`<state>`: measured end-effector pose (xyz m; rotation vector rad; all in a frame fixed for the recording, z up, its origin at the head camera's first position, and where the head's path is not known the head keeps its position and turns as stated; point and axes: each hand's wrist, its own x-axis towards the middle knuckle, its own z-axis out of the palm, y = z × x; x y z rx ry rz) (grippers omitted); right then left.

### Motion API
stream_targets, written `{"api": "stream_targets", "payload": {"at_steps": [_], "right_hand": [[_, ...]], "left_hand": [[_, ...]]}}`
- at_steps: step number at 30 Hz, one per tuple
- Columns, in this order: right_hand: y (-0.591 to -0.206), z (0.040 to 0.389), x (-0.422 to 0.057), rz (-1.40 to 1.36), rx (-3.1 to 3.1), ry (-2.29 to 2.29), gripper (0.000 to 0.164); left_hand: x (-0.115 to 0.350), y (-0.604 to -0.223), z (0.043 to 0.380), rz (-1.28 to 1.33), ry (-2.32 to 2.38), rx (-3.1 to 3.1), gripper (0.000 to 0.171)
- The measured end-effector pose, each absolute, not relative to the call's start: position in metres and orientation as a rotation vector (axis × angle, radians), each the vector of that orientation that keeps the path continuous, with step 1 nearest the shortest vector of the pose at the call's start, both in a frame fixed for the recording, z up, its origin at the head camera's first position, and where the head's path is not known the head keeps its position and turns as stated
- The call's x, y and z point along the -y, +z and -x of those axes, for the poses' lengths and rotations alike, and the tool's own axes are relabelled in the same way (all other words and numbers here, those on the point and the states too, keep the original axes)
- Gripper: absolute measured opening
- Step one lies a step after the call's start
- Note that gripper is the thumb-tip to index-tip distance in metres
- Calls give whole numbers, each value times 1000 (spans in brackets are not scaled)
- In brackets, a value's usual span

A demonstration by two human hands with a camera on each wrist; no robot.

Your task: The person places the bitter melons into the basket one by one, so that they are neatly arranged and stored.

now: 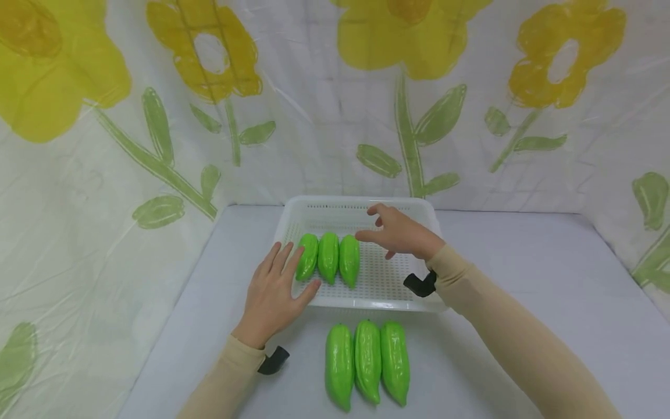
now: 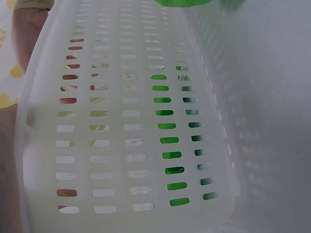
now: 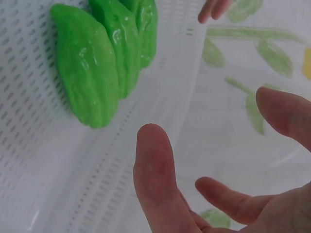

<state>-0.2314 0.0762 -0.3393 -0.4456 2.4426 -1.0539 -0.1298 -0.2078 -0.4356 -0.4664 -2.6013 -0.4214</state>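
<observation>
A white perforated plastic basket (image 1: 387,279) holds three glossy green vegetables (image 1: 328,258), lumpy and tapered like bitter melons, lined up on its left side. My left hand (image 1: 277,297) is at the basket's left front rim, its fingers extended and holding nothing. Over the right half of the basket, my right hand (image 1: 398,233) has its thumb and fingers spread with nothing between them. In the right wrist view, the vegetables (image 3: 87,68) lie beyond that hand's fingers (image 3: 155,165). Through slots in the basket wall (image 2: 116,116), green shows in the left wrist view.
Three more green vegetables (image 1: 368,361) lie side by side on the white table (image 1: 523,291), just in front of the basket. Behind the table hangs a white curtain (image 1: 314,116) with yellow flowers. Dark wrist-worn pieces (image 1: 420,285) sit below both wrists.
</observation>
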Motion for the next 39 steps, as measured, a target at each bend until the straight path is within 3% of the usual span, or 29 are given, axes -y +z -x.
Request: {"api": "stream_targets", "payload": {"at_steps": [22, 39], "right_hand": [[-336, 193, -105, 436, -2438, -1185, 75], [-349, 143, -114, 541, -2462, -1255, 74]], "left_hand": [[209, -434, 129, 460, -436, 2611, 75], [209, -436, 130, 484, -435, 2580, 74]]}}
